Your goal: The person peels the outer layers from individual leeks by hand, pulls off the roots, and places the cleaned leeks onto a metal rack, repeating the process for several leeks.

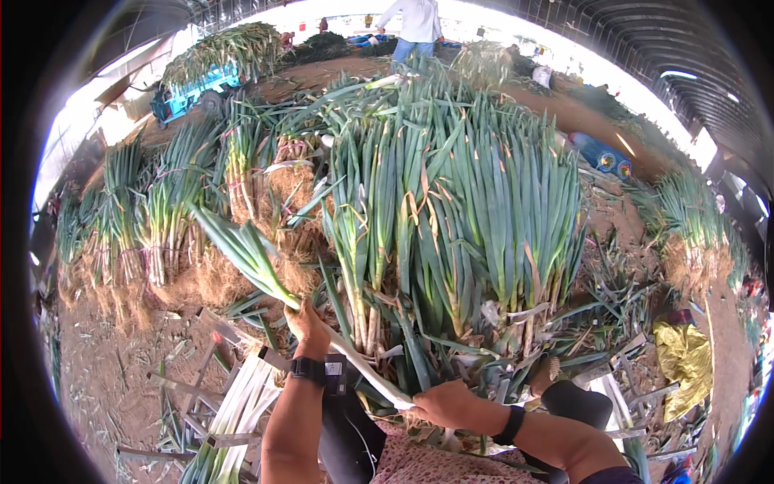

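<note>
One long leek [359, 359] slants across in front of me, its green leaves up to the left and its white root end down to the right. My left hand [308, 324] is closed round the stalk just below the leaves. At the lower end, my right hand [447, 403] grips the stalk close to the roots. Right beyond my hands stands a big heap of loose leeks [484, 218], leaves upward. More trimmed leeks [246, 395] with white stalks lie in a metal rack [230, 440] beside my left forearm.
Tied leek bundles [165, 234] stand in a row at left, with more bundles [697, 234] at far right. A yellow sack [684, 367] lies on the right. Behind are a blue cart [197, 93] loaded with greens, a blue container [601, 155] and a person [418, 28].
</note>
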